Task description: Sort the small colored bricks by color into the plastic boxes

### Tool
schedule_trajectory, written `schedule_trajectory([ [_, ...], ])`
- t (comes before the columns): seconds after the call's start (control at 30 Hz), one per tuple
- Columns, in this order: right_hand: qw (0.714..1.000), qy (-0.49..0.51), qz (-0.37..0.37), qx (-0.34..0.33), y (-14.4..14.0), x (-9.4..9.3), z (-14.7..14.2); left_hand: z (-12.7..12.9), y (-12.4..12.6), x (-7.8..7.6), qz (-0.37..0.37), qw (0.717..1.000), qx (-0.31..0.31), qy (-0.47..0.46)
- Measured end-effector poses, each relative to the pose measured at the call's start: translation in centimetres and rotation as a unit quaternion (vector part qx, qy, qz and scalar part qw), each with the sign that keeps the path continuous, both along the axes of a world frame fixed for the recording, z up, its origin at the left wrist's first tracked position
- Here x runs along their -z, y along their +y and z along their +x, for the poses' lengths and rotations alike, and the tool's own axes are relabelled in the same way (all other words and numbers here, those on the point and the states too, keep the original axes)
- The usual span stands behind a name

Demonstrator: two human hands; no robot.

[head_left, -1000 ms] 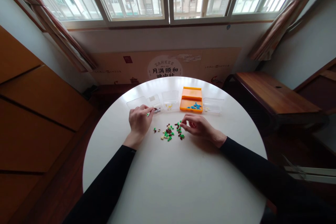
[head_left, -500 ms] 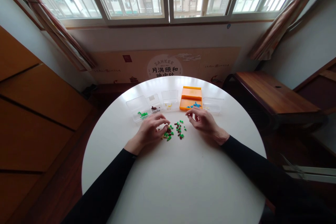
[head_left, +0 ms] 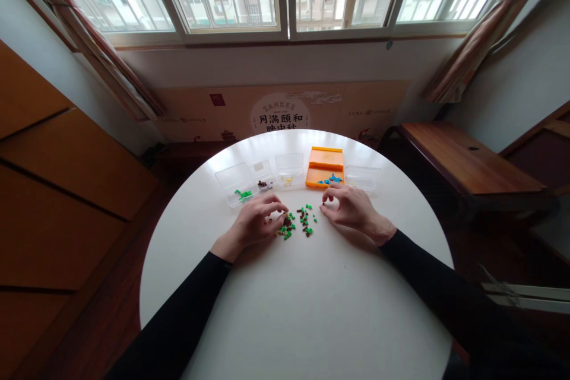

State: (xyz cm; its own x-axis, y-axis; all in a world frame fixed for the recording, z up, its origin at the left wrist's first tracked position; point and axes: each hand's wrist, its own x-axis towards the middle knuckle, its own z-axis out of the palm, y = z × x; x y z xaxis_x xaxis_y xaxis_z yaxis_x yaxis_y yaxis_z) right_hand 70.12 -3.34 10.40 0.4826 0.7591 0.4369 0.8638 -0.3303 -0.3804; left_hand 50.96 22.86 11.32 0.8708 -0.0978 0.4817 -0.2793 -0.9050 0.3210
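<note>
Left hand (head_left: 256, 222) curling over pile edge, fingertips pinching at bricks (head_left: 296, 222); whether one is caught, cannot tell. Right hand (head_left: 350, 206) hovering just right of pile, fingers bunched, contents hidden. Trays (head_left: 243, 181) lying beyond, orange box (head_left: 324, 160) nearest right hand, handy for sorting.

Round white table (head_left: 312, 309) with a little pile of green and brown bricks (head_left: 296, 222), four clear plastic boxes (head_left: 234, 181) and an orange tray (head_left: 324, 167).
</note>
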Motion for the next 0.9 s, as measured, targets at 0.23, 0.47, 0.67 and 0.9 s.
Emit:
schedule_trajectory([
  [0.23,1.0,0.013,0.001,-0.015,0.1,0.0,0.0,0.0,-0.1,-0.2,-0.004,1.0,0.001,-0.001],
  [0.47,0.998,0.039,0.044,-0.034,0.7,0.6,-0.1,0.1,-0.4,-0.1,-0.007,1.0,-0.013,-0.012],
  [0.67,0.964,0.143,0.151,-0.164,1.9,0.7,-1.3,0.5,-2.1,-0.3,-0.065,0.997,-0.017,-0.041],
  [0.9,0.95,0.145,0.162,-0.224,2.3,0.0,-2.2,1.0,-3.6,0.3,-0.126,0.991,0.01,-0.044],
])
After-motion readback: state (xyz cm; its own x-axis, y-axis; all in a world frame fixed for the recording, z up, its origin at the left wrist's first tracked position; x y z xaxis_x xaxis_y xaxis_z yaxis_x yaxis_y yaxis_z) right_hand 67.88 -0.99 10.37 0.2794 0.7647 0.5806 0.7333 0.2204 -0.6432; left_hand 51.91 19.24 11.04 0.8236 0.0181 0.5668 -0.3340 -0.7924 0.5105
